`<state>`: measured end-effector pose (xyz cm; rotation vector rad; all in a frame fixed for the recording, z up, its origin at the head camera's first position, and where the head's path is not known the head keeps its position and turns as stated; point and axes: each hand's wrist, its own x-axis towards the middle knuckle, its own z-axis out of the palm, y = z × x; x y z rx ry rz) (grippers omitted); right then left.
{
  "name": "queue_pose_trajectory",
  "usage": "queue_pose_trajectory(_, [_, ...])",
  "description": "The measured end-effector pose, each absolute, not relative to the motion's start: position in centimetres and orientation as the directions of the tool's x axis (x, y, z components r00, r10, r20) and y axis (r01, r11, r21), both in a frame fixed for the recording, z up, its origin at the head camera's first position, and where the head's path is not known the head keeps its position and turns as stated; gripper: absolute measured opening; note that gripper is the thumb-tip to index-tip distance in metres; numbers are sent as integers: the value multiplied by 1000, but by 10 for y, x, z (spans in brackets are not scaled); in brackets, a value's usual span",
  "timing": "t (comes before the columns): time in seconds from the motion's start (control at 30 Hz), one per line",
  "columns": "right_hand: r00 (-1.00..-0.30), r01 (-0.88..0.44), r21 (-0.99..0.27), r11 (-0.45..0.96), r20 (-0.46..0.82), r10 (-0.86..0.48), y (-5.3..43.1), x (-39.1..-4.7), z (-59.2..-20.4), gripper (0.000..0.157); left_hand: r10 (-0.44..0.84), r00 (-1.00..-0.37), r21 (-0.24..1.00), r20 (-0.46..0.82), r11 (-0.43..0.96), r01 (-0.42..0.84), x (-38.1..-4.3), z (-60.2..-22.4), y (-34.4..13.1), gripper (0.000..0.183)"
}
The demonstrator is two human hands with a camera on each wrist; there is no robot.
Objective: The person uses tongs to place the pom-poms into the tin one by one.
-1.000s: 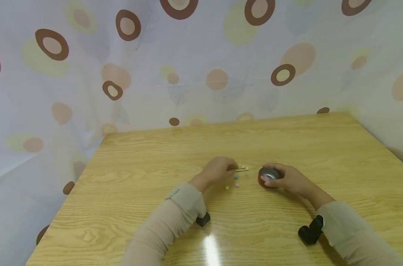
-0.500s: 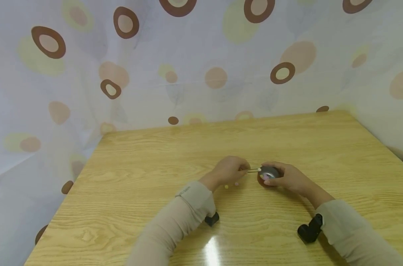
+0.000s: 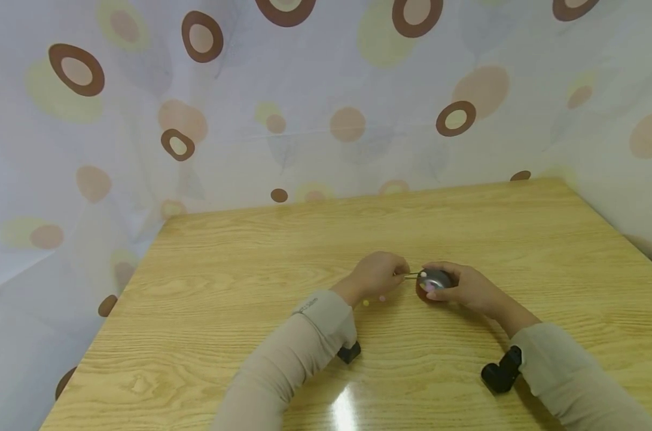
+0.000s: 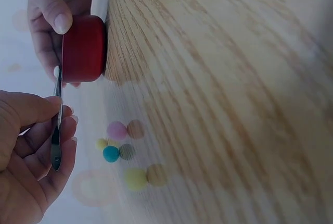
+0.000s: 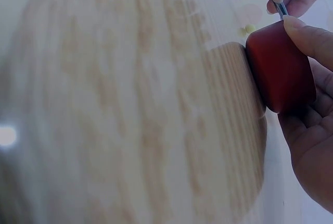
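Lying on the desk [image 3: 250, 257], at left: a yellow ball [image 3: 366, 303] and a pink ball [image 3: 382, 299], plus, from the left wrist view, a teal ball [image 4: 111, 154] and a second yellow ball [image 4: 101, 144]; by the look of it, left to collect. Pinching tweezers [image 4: 57, 125] between thumb and curled fingers with the left hand [image 3: 377, 275]. Reaching with the tips to a white ball [image 3: 423, 274] at the rim of the red cup [image 4: 83, 49], probably not yet dropped in. Gripping that cup, set on the desk, with thumb and fingers of the right hand [image 3: 460, 284]. Already inside: pink and yellow balls [image 3: 430, 288], so partly done, as a judgement. Hidden in the head view behind the left hand: teal and second yellow. Cannot tell how firmly pinched at the tips, nor count the cup's contents; too small and partly masked by the rim
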<state>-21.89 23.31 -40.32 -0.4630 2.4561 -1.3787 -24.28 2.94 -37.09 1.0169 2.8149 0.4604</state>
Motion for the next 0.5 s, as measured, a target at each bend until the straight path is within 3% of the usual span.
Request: queue_pose_trajectory(0.5, [-905, -134, -859, 494, -97, -415, 233, -222, -399, 66, 612, -790, 372, -31, 741, 559, -241, -366, 23, 20])
